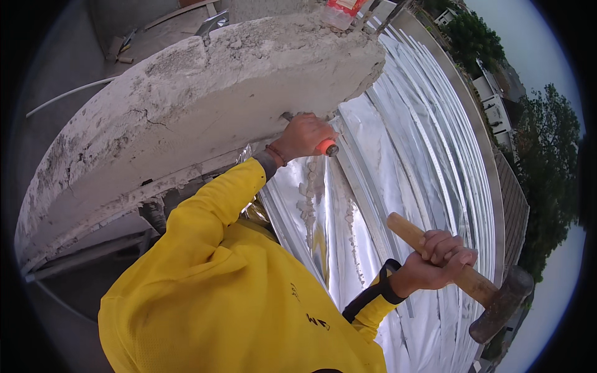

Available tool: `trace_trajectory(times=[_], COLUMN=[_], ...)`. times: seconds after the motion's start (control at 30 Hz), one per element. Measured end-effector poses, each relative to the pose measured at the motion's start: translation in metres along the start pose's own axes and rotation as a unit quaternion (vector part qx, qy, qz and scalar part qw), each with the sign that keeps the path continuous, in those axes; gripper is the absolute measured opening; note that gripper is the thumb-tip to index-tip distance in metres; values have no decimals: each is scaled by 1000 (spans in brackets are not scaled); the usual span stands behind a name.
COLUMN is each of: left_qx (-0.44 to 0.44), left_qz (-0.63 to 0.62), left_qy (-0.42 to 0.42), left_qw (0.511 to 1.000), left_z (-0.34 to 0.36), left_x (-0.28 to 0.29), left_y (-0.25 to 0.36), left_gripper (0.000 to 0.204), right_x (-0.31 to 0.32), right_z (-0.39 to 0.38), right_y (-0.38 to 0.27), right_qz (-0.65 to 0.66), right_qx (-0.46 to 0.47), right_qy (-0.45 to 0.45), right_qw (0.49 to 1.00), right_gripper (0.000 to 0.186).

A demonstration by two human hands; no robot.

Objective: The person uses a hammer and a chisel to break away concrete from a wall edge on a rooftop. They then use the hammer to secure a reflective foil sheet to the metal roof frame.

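Note:
My left hand (305, 135) is closed round a chisel (328, 147) with an orange grip. The chisel's tip end meets the side of a rough concrete wall (230, 99), and its metal striking end points toward the lower right. Lower and to the right, my right hand (438, 261) grips the wooden handle of a hammer (502, 304). Its dark, heavy metal head hangs to the right, apart from the chisel. Part of the chisel's shaft is hidden behind my left fingers.
Shiny silver foil sheeting (367, 124) with metal battens (354, 161) spreads below and right of the wall. A clear and red plastic container (341, 13) stands at the wall's top end. Beyond the roof edge are trees (541, 180) and houses. Small tools (127, 46) lie behind the wall.

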State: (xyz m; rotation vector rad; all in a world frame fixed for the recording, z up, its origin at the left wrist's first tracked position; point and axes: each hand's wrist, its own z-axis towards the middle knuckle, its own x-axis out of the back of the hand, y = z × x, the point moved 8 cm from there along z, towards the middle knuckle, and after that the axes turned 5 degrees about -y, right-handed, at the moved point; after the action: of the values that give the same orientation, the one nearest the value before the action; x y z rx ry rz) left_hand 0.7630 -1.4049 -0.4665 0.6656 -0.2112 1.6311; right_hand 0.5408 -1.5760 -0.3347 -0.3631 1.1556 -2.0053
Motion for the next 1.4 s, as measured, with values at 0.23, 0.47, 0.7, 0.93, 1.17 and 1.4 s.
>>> trace_trajectory(times=[0.23, 0.47, 0.7, 0.93, 1.17, 1.4], left_qx=[10, 30, 21, 14, 6, 19], left_qz=[-33, -26, -39, -45, -22, -32], left_qy=[9, 2, 18, 12, 24, 28], left_qw=[999, 999, 999, 999, 999, 999], left_z=[9, 1, 6, 16, 11, 9], left_x=[8, -1, 4, 3, 5, 10], left_y=[-6, -10, -12, -5, -11, -7], left_gripper=[19, 28, 28, 19, 21, 22], right_x=[-19, -40, 29, -57, -34, 42], right_z=[-5, -96, 56, -94, -45, 54], right_y=[-24, 137, -97, 146, 68, -151], right_qz=[211, 14, 123, -137, -23, 129], right_qx=[170, -379, 210, -190, -164, 319], right_qy=[12, -68, 28, -117, -61, 69], right_qw=[963, 923, 970, 965, 984, 936], right_gripper=[30, 20, 37, 25, 22, 44])
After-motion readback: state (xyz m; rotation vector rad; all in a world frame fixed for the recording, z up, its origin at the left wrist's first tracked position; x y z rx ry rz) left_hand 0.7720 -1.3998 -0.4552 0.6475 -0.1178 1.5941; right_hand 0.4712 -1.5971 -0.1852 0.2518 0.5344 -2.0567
